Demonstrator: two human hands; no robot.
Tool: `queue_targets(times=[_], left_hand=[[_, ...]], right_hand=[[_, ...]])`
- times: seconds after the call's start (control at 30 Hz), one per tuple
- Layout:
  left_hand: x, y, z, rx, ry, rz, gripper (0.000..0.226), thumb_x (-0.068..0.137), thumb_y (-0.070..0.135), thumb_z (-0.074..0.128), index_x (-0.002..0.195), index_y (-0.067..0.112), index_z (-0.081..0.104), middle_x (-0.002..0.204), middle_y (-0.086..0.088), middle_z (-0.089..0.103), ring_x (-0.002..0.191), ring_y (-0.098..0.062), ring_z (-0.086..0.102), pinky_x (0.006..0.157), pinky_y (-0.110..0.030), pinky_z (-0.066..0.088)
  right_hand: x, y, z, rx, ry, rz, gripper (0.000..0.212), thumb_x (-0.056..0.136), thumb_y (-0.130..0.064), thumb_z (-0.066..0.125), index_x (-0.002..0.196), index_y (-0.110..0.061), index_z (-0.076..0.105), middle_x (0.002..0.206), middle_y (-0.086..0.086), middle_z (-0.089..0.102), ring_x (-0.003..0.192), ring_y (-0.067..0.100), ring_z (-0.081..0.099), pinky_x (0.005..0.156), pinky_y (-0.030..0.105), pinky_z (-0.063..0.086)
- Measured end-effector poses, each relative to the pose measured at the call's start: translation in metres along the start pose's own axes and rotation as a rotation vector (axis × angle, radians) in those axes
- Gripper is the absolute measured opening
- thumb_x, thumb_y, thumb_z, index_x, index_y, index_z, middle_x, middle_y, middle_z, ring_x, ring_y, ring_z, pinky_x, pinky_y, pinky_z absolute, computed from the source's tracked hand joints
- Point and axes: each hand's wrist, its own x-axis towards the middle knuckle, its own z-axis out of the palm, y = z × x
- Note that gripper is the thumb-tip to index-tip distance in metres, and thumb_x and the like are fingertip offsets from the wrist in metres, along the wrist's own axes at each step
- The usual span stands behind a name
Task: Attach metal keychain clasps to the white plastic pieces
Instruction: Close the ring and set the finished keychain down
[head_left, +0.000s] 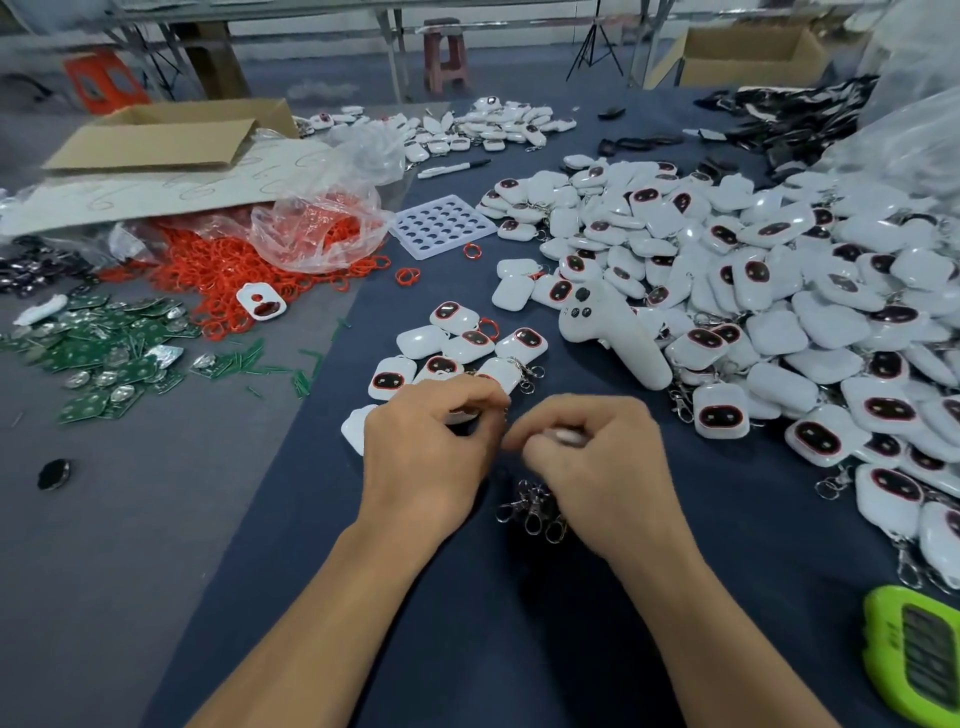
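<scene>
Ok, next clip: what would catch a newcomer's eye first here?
First, the big heap of white plastic pieces with dark red-rimmed oval windows, piled on the right side. Next, the tangle of thin orange-red rings spilling from a clear plastic bag at the left. In the near centre, the left hand and right hand meet with curled fingers by a small pile of metal keychain clasps; what they pinch is blurred.

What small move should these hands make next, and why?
Loose clasps lie just below the hands. The left hand pinches a white piece, and the right hand is curled close beside it, its hold blurred. So the next move is probably hooking one clasp onto that piece.
</scene>
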Motion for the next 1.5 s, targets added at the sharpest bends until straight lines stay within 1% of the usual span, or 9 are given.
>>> queue_targets(times=[0.17,0.33,0.47,0.6,0.8,1.0,1.17,1.33,1.5], left_hand=[[-0.002,0.0,0.003,-0.046,-0.002,0.059,0.044,0.077,0.01,0.076,0.1,0.047,0.068,0.094,0.034,0.07,0.087,0.007,0.069,0.081,-0.008,0.05],[-0.002,0.0,0.001,-0.031,-0.049,0.077,0.058,0.083,0.009,0.078,0.116,0.053,0.06,0.094,0.042,0.066,0.097,0.001,0.067,0.088,-0.008,0.047],[-0.002,0.004,0.002,-0.094,-0.053,0.067,0.043,0.079,0.024,0.074,0.105,0.058,0.066,0.09,0.036,0.07,0.094,0.001,0.068,0.086,-0.011,0.05],[0.001,0.001,0.002,-0.022,-0.122,0.138,0.027,0.078,0.035,0.072,0.099,0.051,0.069,0.082,0.025,0.071,0.079,-0.007,0.068,0.069,-0.022,0.052],[-0.002,0.002,0.001,-0.105,-0.043,0.108,0.021,0.079,0.034,0.07,0.094,0.05,0.07,0.088,0.037,0.069,0.088,0.005,0.068,0.074,-0.007,0.048],[-0.001,0.005,0.0,0.033,-0.083,0.096,0.021,0.081,0.036,0.064,0.096,0.05,0.064,0.086,0.03,0.068,0.085,-0.003,0.064,0.07,-0.022,0.05],[-0.002,0.002,-0.002,0.136,-0.125,0.074,0.016,0.081,0.037,0.059,0.088,0.04,0.073,0.073,0.018,0.069,0.076,-0.01,0.063,0.066,-0.033,0.051],[-0.004,0.008,-0.003,0.024,-0.14,0.039,0.026,0.076,0.039,0.065,0.096,0.055,0.064,0.085,0.033,0.068,0.084,-0.002,0.066,0.075,-0.022,0.053],[-0.008,0.006,-0.003,-0.053,-0.147,0.005,0.025,0.073,0.033,0.067,0.09,0.051,0.067,0.081,0.031,0.069,0.079,-0.001,0.066,0.069,-0.015,0.051]], right_hand=[[0.001,-0.003,0.003,0.023,0.075,-0.01,0.026,0.082,-0.01,0.076,0.084,-0.036,0.079,0.075,-0.023,0.074,0.074,-0.003,0.07,0.065,0.007,0.048],[0.004,0.004,0.004,0.106,0.106,0.055,0.023,0.084,-0.017,0.08,0.075,-0.038,0.079,0.069,-0.017,0.074,0.063,-0.002,0.067,0.055,0.008,0.046],[0.009,0.008,0.004,0.25,0.136,0.15,0.022,0.084,-0.015,0.08,0.076,-0.035,0.08,0.068,-0.009,0.074,0.06,0.005,0.064,0.058,0.017,0.049],[0.011,0.011,0.005,0.446,0.125,0.203,0.014,0.085,-0.016,0.078,0.078,-0.027,0.082,0.065,-0.009,0.071,0.058,-0.002,0.058,0.06,0.015,0.045],[0.007,0.016,0.005,0.199,0.141,0.11,0.013,0.083,-0.021,0.077,0.078,-0.033,0.079,0.064,-0.005,0.07,0.055,0.003,0.054,0.052,0.017,0.045],[0.006,0.013,0.003,0.111,0.184,0.057,0.026,0.079,-0.014,0.079,0.079,-0.039,0.077,0.07,-0.015,0.074,0.064,0.0,0.068,0.058,0.011,0.05],[0.001,0.01,0.005,0.045,0.14,-0.014,0.023,0.079,-0.014,0.076,0.077,-0.037,0.077,0.073,-0.019,0.075,0.07,-0.002,0.07,0.061,0.007,0.047],[0.002,0.011,0.002,0.141,0.154,0.049,0.024,0.082,-0.013,0.076,0.076,-0.037,0.079,0.073,-0.013,0.076,0.07,0.002,0.071,0.062,0.011,0.05],[0.004,0.012,0.003,0.18,0.147,0.062,0.027,0.084,-0.011,0.076,0.077,-0.036,0.08,0.074,-0.012,0.077,0.071,0.002,0.072,0.062,0.01,0.049]])
